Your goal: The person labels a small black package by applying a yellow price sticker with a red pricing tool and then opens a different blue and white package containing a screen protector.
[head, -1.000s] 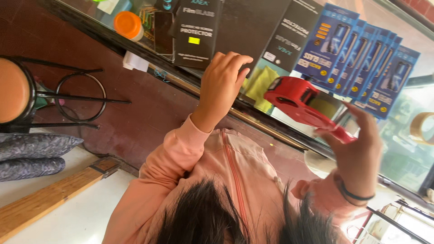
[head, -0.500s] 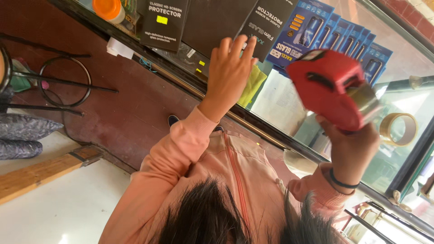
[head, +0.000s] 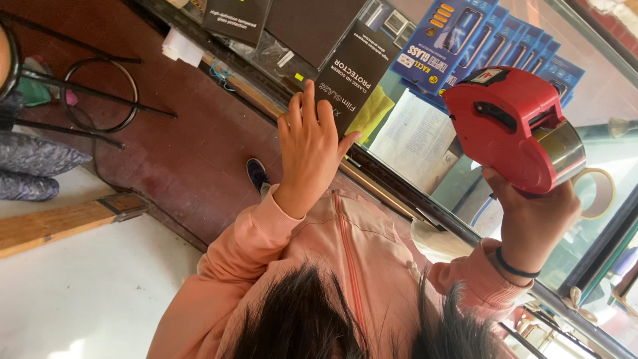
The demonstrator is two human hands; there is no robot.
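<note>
We look down at a glass display counter (head: 425, 199) whose dark front edge runs diagonally across the view. Black screen-protector boxes (head: 355, 70) and blue packs (head: 442, 40) lie under the glass. Our right hand (head: 535, 219) is clenched around a red tape dispenser (head: 508, 133), raised above the counter's near edge. Our left hand (head: 309, 149) hovers released, fingers spread, at that edge.

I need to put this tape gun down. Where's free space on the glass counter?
Bare glass shows at the counter end, beside the tape roll and past the right hand holding the tape gun. Around the left hand it is crowded: black boxes, blue packs.
</note>
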